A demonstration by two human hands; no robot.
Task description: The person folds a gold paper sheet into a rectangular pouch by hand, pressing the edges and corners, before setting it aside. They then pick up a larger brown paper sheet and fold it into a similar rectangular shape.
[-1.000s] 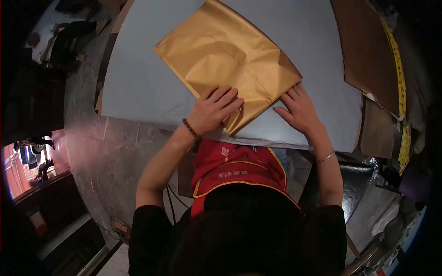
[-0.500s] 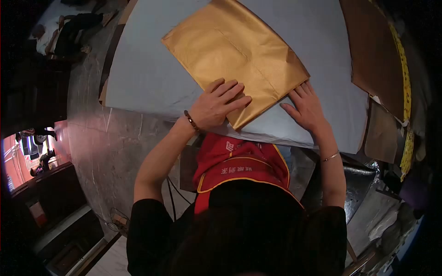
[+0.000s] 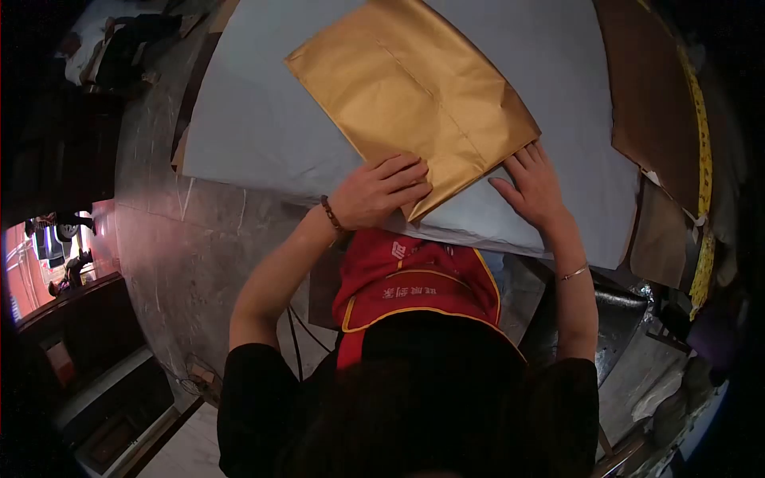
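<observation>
A shiny gold cloth (image 3: 414,88), folded flat with a crease line across it, lies slantwise on the pale grey sheet covering the table. My left hand (image 3: 382,191), with a beaded bracelet at the wrist, is at its near corner. The fingers there are bent and drawn together on the cloth, which bulges slightly beside them; the thumb is mostly hidden. On the other side, my right hand (image 3: 530,187) lies flat with fingers stretched out and thumb apart. Its fingertips are right at the cloth's right edge.
The pale grey sheet (image 3: 247,119) spreads over the table up to its near edge. Brown board (image 3: 649,88) and a yellow tape measure (image 3: 703,159) run along the right. A black stool seat (image 3: 617,319) stands below right. A person (image 3: 119,52) is at the far left.
My left hand's fingers have gone from spread to bent and drawn together on the cloth. The cloth's near corner has shifted slightly; my right hand stays almost in place.
</observation>
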